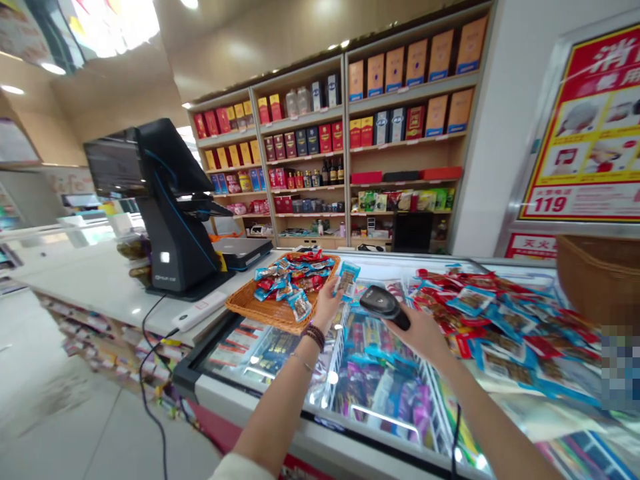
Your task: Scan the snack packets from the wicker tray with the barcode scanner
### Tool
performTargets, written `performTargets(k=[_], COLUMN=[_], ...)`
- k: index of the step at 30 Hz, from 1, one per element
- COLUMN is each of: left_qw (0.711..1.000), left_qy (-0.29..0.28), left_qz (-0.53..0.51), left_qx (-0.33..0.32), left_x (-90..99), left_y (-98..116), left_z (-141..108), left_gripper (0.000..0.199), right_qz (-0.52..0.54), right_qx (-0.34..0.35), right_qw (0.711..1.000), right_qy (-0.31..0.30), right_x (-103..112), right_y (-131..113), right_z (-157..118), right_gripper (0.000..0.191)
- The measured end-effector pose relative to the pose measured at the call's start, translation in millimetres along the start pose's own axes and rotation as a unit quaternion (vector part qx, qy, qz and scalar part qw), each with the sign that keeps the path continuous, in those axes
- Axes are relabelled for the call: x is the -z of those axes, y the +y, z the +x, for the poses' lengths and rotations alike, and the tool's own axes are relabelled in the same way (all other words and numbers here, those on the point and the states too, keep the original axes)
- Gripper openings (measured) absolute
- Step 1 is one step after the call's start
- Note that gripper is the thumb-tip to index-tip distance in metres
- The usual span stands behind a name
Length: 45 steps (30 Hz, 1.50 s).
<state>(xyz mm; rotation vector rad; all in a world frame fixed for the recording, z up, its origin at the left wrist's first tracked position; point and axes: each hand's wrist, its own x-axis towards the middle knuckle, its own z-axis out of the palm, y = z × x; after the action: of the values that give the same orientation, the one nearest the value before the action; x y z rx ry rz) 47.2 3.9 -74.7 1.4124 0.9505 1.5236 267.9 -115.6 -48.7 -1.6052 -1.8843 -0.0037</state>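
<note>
My left hand (329, 301) is closed on a small blue snack packet (347, 279), held up by the right edge of a wicker tray (267, 313). In that tray lies a heap of blue and red snack packets (300, 277). A black handheld barcode scanner (383, 304) is in my right hand (417, 331), its head pointing left toward the packet. To the right, a larger pile of red and blue packets (505, 317) is spread over the glass top of a chest freezer (235, 398).
A black cash register terminal (173, 213) stands on the white counter (90, 267) at left, near a white power strip (200, 312) with black cables. A brown basket (600, 277) is at far right. Shelves (310, 157) of boxes and bottles line the back wall.
</note>
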Motion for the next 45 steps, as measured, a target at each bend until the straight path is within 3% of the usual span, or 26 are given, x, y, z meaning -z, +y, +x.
performTargets(k=[3,7,15,20,25,33,38,42,45], left_qw=[0.994,0.986,0.987,0.992,0.995,0.982,0.962,0.935,0.939], left_qy=[0.030,0.007,-0.001,-0.009,-0.068,-0.163,-0.223,-0.288,-0.316], left_qz=[0.093,0.157,0.156,0.121,0.028,-0.009,-0.096,-0.159,-0.096], left_qx=[-0.043,-0.065,-0.048,-0.024,0.072,0.099,0.128,0.132,0.092], left_x=[0.7,5.2,8.2,-3.5,-54.2,-182.1,-253.1,-285.3,-285.1], left_y=[-15,-24,-21,-13,3,18,19,19,16], left_z=[-1,-4,-3,2,11,12,2,-12,-18], left_gripper=[0.037,0.035,0.039,0.037,0.044,0.034,0.033,0.046,0.046], right_qz=[-0.037,-0.084,-0.100,-0.046,0.008,-0.045,-0.052,-0.046,-0.051], right_qx=[0.021,0.043,0.066,0.025,-0.064,-0.227,-0.284,-0.306,-0.299], right_qw=[0.999,0.995,0.992,0.999,0.996,0.957,0.930,0.924,0.925], right_qy=[-0.027,-0.040,-0.030,-0.002,0.056,0.176,0.226,0.227,0.228], right_x=[5,6,9,20,58,143,168,169,163], right_y=[2,-2,-4,10,54,139,168,172,167], right_z=[-2,-3,-4,-6,-20,-69,-99,-114,-115], right_gripper=[0.025,0.025,0.028,0.029,0.043,0.045,0.047,0.046,0.043])
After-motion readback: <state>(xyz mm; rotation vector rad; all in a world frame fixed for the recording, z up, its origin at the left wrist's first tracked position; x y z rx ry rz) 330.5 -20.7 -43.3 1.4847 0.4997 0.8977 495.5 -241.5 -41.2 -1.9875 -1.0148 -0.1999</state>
